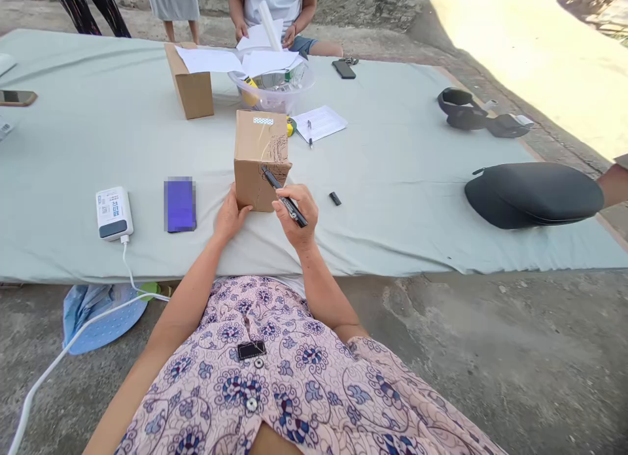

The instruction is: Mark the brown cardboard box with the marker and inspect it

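A small brown cardboard box [249, 180] stands on the cloth-covered table in front of me. My left hand [229, 214] holds it at its lower left side, the thumb along the front bottom edge and the other fingers partly hidden. Pinched in my right hand [301, 203] is a black marker [294, 213]. Its tip meets the box near the top front edge, beside dark scribbled lines that run over the top and front on the right. The marker's black cap [335, 199] lies on the cloth to the right.
Behind the box are a plastic basin [294, 97] with papers, another cardboard box [196, 95], a tape measure [291, 126] and a paper sheet [326, 121] with a pen. A power bank [114, 210] is left, a black case [534, 195] right. A person sits opposite.
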Demonstrator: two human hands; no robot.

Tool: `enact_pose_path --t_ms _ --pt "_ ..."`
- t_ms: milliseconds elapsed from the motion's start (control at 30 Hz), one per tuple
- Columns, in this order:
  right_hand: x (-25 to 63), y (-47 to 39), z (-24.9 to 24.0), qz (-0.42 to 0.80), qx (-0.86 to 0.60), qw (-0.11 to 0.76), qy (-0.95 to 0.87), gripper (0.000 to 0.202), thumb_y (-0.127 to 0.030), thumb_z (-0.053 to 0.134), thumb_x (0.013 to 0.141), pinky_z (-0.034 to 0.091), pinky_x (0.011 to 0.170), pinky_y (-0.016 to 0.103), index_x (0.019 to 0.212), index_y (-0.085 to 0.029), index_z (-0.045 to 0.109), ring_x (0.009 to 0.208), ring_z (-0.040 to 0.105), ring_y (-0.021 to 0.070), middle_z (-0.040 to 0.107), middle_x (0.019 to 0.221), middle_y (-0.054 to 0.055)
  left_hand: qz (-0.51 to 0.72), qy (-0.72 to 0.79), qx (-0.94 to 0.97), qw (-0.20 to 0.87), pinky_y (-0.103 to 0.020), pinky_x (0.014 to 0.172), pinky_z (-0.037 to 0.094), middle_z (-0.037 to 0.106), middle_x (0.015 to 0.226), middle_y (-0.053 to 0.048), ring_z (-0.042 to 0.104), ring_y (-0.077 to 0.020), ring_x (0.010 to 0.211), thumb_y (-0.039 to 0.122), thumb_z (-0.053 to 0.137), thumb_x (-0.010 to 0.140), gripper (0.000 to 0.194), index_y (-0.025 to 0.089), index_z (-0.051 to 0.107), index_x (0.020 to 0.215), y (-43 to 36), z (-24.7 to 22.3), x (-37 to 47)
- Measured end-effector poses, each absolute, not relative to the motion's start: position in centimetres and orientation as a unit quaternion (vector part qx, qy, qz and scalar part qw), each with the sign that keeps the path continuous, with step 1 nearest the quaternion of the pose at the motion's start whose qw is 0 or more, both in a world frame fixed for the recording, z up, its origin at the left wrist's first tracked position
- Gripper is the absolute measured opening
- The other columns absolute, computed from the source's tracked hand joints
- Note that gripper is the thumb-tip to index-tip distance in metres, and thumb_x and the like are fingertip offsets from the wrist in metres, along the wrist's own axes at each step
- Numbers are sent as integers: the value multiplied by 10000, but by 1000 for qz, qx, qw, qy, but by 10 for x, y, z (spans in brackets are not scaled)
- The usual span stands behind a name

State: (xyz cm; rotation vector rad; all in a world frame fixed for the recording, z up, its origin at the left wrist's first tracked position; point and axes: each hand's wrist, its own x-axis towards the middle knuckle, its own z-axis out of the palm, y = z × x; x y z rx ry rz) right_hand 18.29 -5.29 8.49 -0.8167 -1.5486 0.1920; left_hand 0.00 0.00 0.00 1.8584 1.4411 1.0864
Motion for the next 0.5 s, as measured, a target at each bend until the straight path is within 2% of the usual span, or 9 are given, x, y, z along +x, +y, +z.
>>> enact_pose_path --t_ms 133,233,400,500 --pt "194 -54 73 60 -381 649 -655 144 -368 624 936 520 709 364 831 -268 629 720 634 182 676 751 -2 392 554 682 272 -515 1165 443 466 1589 -165 460 -334 1471 268 620 854 757 203 310 1542 1 -3 0" --pt "206 -52 73 9 -445 684 -578 201 -371 584 956 494 690 361 792 -256 601 689 597 177 636 729 -3 389 557 678 280 -519 1134 472 471 1587 -159 474 -337 1458 272 618 857 779 217 287 1559 0 -2 0" --pt "204 -47 83 12 -434 677 -594 235 -481 542 952 539 824 434 943 -274 653 877 647 229 669 890 53 385 562 677 279 -528 1088 502 480 1578 -163 505 -351 1424 270 605 866 762 217 294 1560 -2 0 0" --pt "195 -48 79 51 -385 659 -644 272 -525 538 934 553 812 456 994 -295 671 877 663 245 677 892 58 393 556 679 275 -521 1092 499 472 1585 -159 496 -347 1432 267 618 861 784 225 283 1569 -1 -1 0"
